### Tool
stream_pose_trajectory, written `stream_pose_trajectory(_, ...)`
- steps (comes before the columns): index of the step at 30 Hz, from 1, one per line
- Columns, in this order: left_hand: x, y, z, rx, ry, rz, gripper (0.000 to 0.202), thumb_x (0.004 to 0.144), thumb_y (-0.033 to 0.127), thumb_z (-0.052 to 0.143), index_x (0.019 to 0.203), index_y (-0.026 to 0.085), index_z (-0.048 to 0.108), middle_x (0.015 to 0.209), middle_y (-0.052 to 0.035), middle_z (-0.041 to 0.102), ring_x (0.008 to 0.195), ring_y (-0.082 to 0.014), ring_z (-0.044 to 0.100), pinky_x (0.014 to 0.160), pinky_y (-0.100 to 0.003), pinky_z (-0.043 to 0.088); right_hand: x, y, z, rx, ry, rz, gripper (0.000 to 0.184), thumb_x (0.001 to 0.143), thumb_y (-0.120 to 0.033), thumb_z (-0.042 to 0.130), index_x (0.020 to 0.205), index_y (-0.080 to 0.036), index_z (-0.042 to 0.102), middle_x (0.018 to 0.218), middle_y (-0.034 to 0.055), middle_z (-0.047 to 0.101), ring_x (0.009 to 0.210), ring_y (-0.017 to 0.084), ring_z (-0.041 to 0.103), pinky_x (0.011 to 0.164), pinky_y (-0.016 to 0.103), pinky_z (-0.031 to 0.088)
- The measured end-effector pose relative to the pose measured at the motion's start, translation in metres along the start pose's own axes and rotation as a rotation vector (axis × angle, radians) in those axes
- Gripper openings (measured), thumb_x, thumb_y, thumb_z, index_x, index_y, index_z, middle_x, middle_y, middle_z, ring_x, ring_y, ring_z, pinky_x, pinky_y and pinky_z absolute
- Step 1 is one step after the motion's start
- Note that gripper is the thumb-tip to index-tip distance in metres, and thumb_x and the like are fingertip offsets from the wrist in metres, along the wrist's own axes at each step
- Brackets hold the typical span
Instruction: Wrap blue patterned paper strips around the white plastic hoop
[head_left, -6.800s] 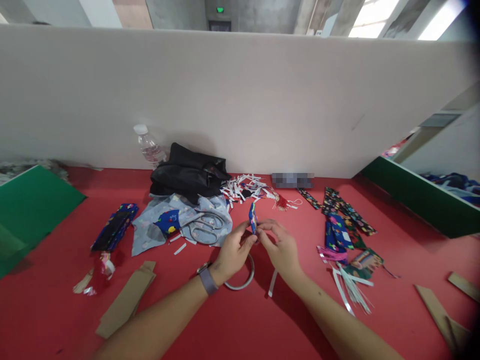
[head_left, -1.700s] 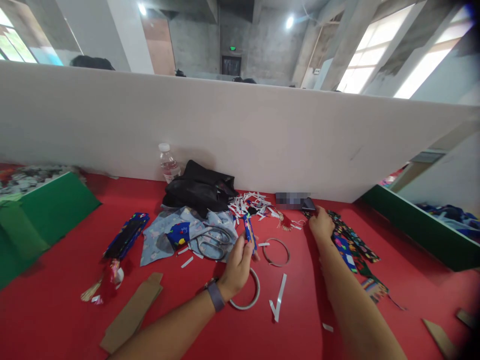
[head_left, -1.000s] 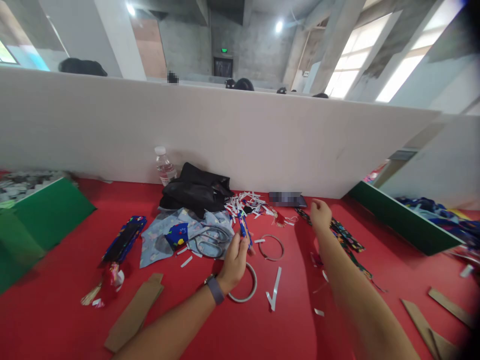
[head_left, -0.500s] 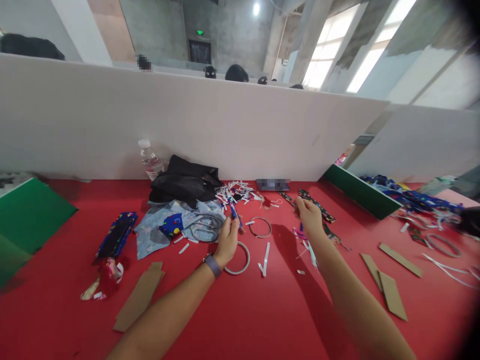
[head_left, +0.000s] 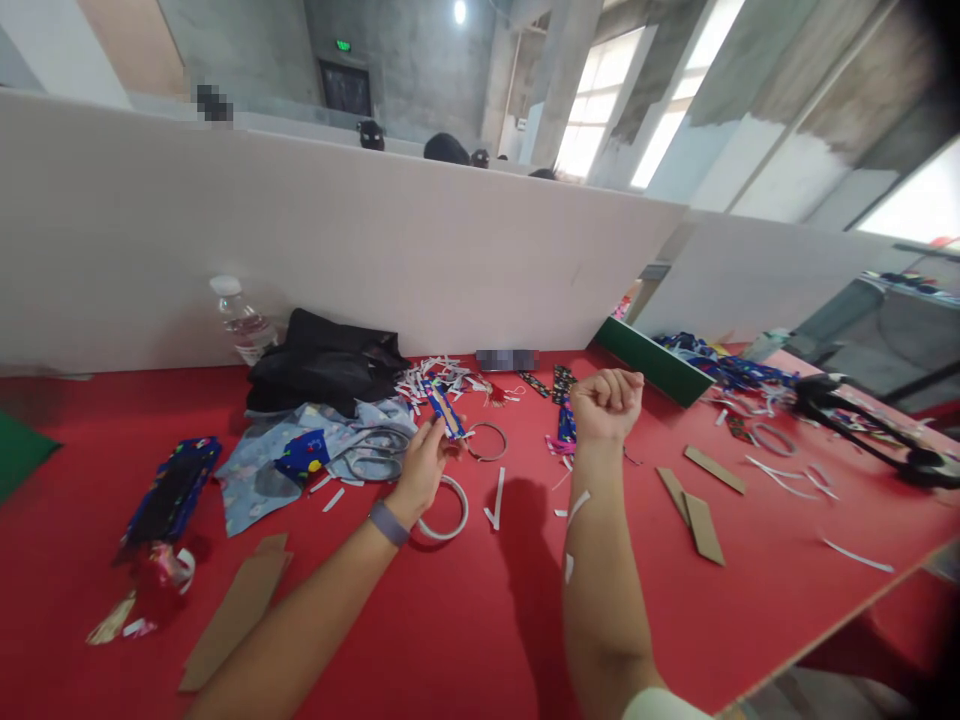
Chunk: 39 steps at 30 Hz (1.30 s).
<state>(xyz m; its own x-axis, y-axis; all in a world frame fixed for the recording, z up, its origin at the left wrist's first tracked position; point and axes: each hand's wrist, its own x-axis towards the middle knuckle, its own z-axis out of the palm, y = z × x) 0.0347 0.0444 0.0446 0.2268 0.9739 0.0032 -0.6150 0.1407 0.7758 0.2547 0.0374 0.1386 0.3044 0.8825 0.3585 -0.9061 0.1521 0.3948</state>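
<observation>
My left hand (head_left: 420, 465) is closed on a small blue patterned cloth piece (head_left: 444, 408) with a beige strip along it, held a little above the table. To its right my right hand (head_left: 606, 403) is raised in a fist, and I see nothing in its fingers. Two short white strips (head_left: 577, 508) cling to the inside of my right forearm. Just below my left hand lies a white tape roll (head_left: 459, 528), partly hidden by it. A thinner ring (head_left: 491, 442) rests behind. A folded white strip (head_left: 498, 500) lies on the red table (head_left: 480, 640) between my arms.
A black bag (head_left: 322, 360), light-blue cloth (head_left: 247, 475), grey-handled scissors (head_left: 369, 455) and white scraps (head_left: 442, 375) lie at the back. Cardboard pieces (head_left: 236, 610) are at the left, others (head_left: 703, 525) at the right. A bottle (head_left: 244, 320) stands against the white partition (head_left: 375, 240).
The view has swung to the right. My right hand has turned over into a fist, showing the inner forearm with strips on it. My left hand still holds the cloth piece, now tilted differently.
</observation>
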Motion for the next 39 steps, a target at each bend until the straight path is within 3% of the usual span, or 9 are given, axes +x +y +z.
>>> stream_pose_trajectory(4,-0.023,0.016,0.023,-0.195,-0.162,-0.192,0.018,0.079,0.031,0.059,0.088,0.016,0.058,0.092,-0.0061,0.068,0.066,-0.0139,0.063,0.075,-0.033,0.049,0.007,0.012,-0.014,-0.01,0.029,-0.04,0.027,0.083,-0.02,0.046,0.056,-0.022,0.043,0.034,-0.0095,0.031,0.03,0.008,0.027,0.032,0.021,0.017)
stream_pose_trajectory(8,-0.054,0.024,0.044,-0.299,-0.366,-0.444,0.023,0.082,0.036,0.054,0.093,0.017,0.059,0.097,-0.0074,0.067,0.065,-0.0154,0.064,0.084,-0.046,0.046,0.012,0.02,-0.036,-0.292,0.115,-0.09,0.03,0.084,-0.026,0.043,0.055,-0.021,0.043,0.035,-0.0093,0.033,0.031,0.007,0.03,0.032,0.019,0.022)
stream_pose_trajectory(10,-0.062,0.023,0.048,-0.304,-0.414,-0.471,0.025,0.082,0.037,0.054,0.096,0.017,0.06,0.097,-0.0086,0.067,0.071,-0.0181,0.065,0.086,-0.048,0.044,0.013,0.022,-0.046,-0.49,0.168,-0.125,0.031,0.084,-0.028,0.042,0.054,-0.021,0.043,0.036,-0.0093,0.033,0.032,0.006,0.031,0.034,0.018,0.025)
stream_pose_trajectory(13,-0.058,0.016,0.047,-0.272,-0.339,-0.411,0.023,0.081,0.035,0.057,0.093,0.016,0.06,0.094,-0.0089,0.067,0.084,-0.0216,0.064,0.086,-0.045,0.045,0.013,0.024,-0.055,-0.682,0.21,-0.174,0.032,0.083,-0.03,0.042,0.052,-0.021,0.043,0.037,-0.0091,0.031,0.033,0.006,0.03,0.035,0.017,0.027)
stream_pose_trajectory(18,-0.043,0.011,0.043,-0.252,-0.107,-0.225,0.016,0.078,0.03,0.061,0.09,0.018,0.06,0.093,-0.0045,0.066,0.085,-0.0171,0.063,0.081,-0.034,0.048,0.017,0.019,-0.052,-0.73,0.228,-0.199,0.033,0.082,-0.03,0.043,0.05,-0.02,0.043,0.037,-0.0092,0.028,0.033,0.006,0.027,0.035,0.017,0.027)
stream_pose_trajectory(26,-0.076,0.014,0.057,-0.331,-0.416,-0.599,0.028,0.084,0.035,0.053,0.103,0.016,0.06,0.095,-0.0082,0.066,0.059,-0.0117,0.06,0.084,-0.048,0.047,0.029,0.016,-0.045,-0.765,0.249,-0.253,0.035,0.083,-0.032,0.039,0.05,-0.021,0.042,0.037,-0.0095,0.026,0.034,0.006,0.026,0.036,0.017,0.026)
stream_pose_trajectory(32,-0.062,0.02,0.051,-0.163,-0.272,-0.499,0.024,0.081,0.03,0.059,0.101,0.017,0.06,0.096,-0.0079,0.067,0.066,-0.0123,0.062,0.079,-0.038,0.051,0.028,0.006,-0.041,-0.776,0.255,-0.276,0.036,0.084,-0.034,0.037,0.051,-0.021,0.042,0.038,-0.0099,0.025,0.033,0.006,0.025,0.035,0.017,0.024)
stream_pose_trajectory(35,-0.061,0.023,0.051,-0.178,-0.31,-0.507,0.023,0.082,0.031,0.056,0.1,0.018,0.06,0.096,-0.0074,0.067,0.064,-0.0115,0.061,0.082,-0.042,0.05,0.031,0.002,-0.034,-0.805,0.242,-0.318,0.039,0.086,-0.034,0.032,0.05,-0.021,0.039,0.038,-0.0098,0.024,0.033,0.006,0.025,0.035,0.017,0.023)
stream_pose_trajectory(39,-0.059,0.021,0.051,-0.167,-0.282,-0.476,0.019,0.081,0.032,0.056,0.092,0.018,0.06,0.092,-0.0056,0.068,0.059,-0.0104,0.06,0.083,-0.043,0.05,0.032,0.014,-0.03,-1.186,0.256,-0.281,0.041,0.086,-0.042,0.033,0.052,-0.021,0.038,0.039,-0.0099,0.024,0.034,0.007,0.024,0.037,0.018,0.024)
